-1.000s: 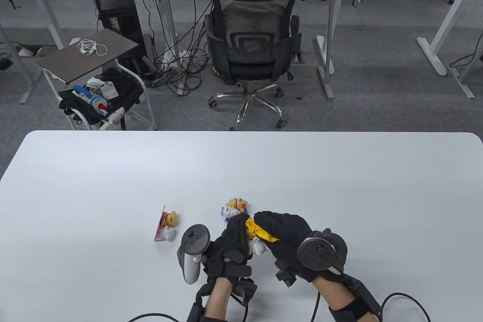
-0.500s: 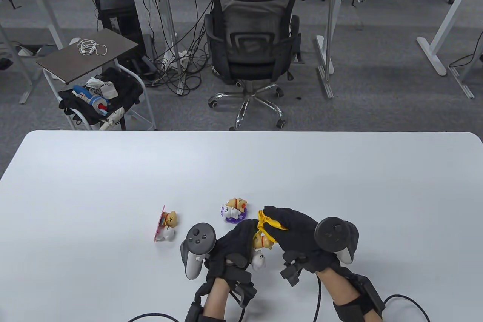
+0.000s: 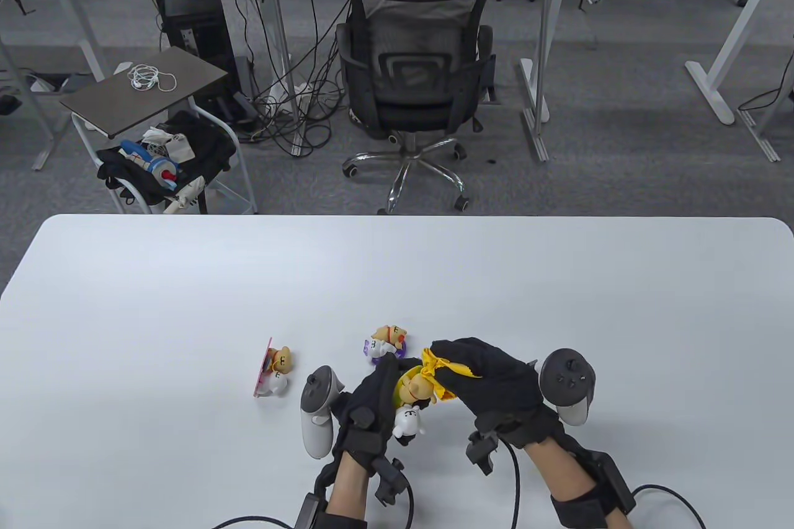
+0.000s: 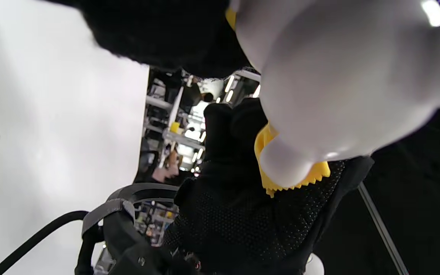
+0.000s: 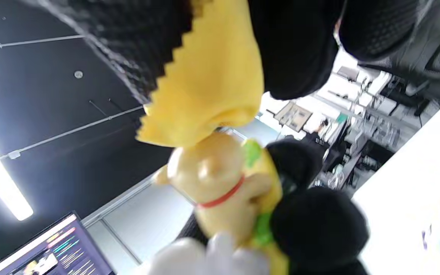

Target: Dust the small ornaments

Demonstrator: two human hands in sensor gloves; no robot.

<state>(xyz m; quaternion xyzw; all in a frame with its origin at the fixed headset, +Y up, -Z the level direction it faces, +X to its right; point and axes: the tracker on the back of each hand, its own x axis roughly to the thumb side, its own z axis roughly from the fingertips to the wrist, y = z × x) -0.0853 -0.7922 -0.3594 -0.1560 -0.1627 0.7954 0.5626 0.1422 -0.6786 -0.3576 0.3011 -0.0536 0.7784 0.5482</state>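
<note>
My left hand [image 3: 378, 395] grips a small bear ornament [image 3: 412, 399] with a tan head, white body and yellow-green base, lifted above the table. My right hand [image 3: 477, 368] pinches a yellow cloth [image 3: 441, 375] and presses it on the bear's head. In the right wrist view the cloth [image 5: 208, 88] touches the tan bear [image 5: 212, 179] with its red collar. In the left wrist view the ornament's white part [image 4: 338, 88] fills the frame, with the cloth [image 4: 300, 175] behind it. Two more ornaments stand on the table: a bear on a pink base [image 3: 274, 369] and one on a purple base [image 3: 387, 342].
The white table [image 3: 186, 281] stretches wide to the left, right and far side of the hands. Beyond its far edge stands a black office chair [image 3: 414, 82] with a seated person, and a small side cart [image 3: 155, 120] at the left.
My left hand has turned the ornament, so its white body now points toward me. My right hand has rolled to the right while the cloth rubs over the bear's head.
</note>
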